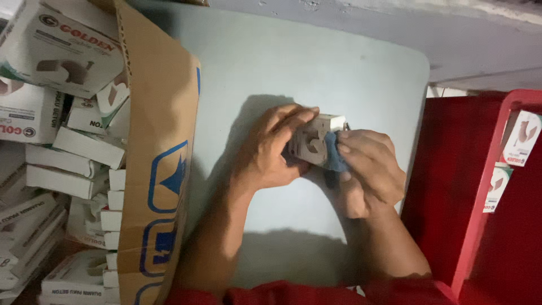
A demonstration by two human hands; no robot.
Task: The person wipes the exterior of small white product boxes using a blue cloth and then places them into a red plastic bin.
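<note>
A small white cardboard box (pixel 314 140) is held above a pale tabletop (pixel 316 62), in the middle of the head view. My left hand (pixel 271 149) grips it from the left, fingers curled over its top edge. My right hand (pixel 370 164) presses a blue cloth (pixel 334 155) against the box's right side. Both forearms reach up from the bottom of the frame, and red sleeves show at the lower edge.
A large brown carton (pixel 161 141) stands open at the left, filled with several small white boxes (pixel 62 48). At the right is a red crate (pixel 480 186) holding two more white boxes (pixel 519 138). A grey wall runs along the top.
</note>
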